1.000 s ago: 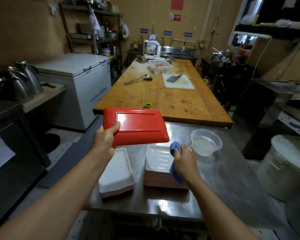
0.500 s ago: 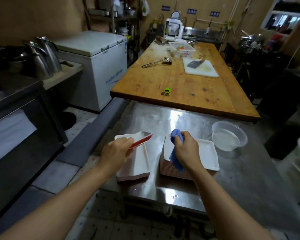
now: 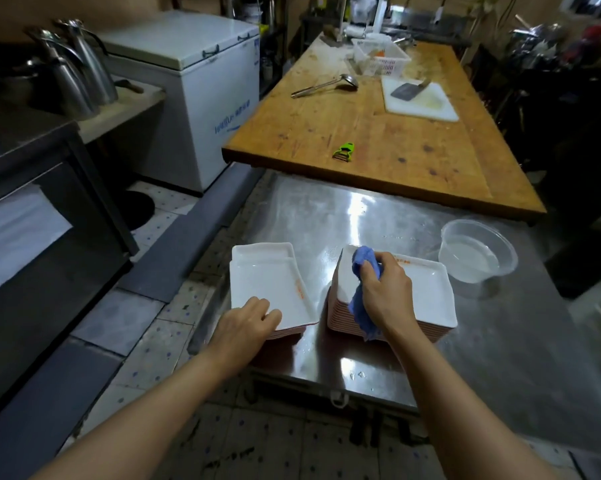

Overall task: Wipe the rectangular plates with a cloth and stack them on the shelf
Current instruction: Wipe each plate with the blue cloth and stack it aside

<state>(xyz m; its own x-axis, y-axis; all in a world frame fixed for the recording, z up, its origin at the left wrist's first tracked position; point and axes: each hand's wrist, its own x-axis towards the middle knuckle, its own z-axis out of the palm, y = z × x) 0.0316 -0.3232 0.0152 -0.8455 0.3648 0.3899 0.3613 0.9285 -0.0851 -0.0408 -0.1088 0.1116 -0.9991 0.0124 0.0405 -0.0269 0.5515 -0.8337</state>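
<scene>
Fingers (image 3: 385, 268) of the right hand (image 3: 384, 294) curl tightly around a blue cloth (image 3: 363, 289), bunched above the thumb and trailing below the wrist. Directly under that hand sits a tall stack of white rectangular plates (image 3: 427, 297) with pink undersides, on a steel table (image 3: 344, 216). Left of it, just apart, is a shorter stack of the same plates (image 3: 268, 282), its top plate lying face up with small orange lettering along the right rim. The left hand (image 3: 245, 323) rests on the near corner of this shorter stack, fingers bent at the plate's edge; whether they pinch it or only touch it cannot be told. Beyond the right hand, further right, a clear plastic bowl (image 3: 477, 252) holding water stands on the table. Further away, a wooden table (image 3: 378, 140) carries a green peeler (image 3: 344, 152), a metal ladle (image 3: 325, 85), a white cutting board (image 3: 420, 100) with a cleaver (image 3: 408, 90), and a white basket (image 3: 380, 57). Far left of the hands stand a white chest freezer (image 3: 195, 88) and steel jugs (image 3: 79, 71).
</scene>
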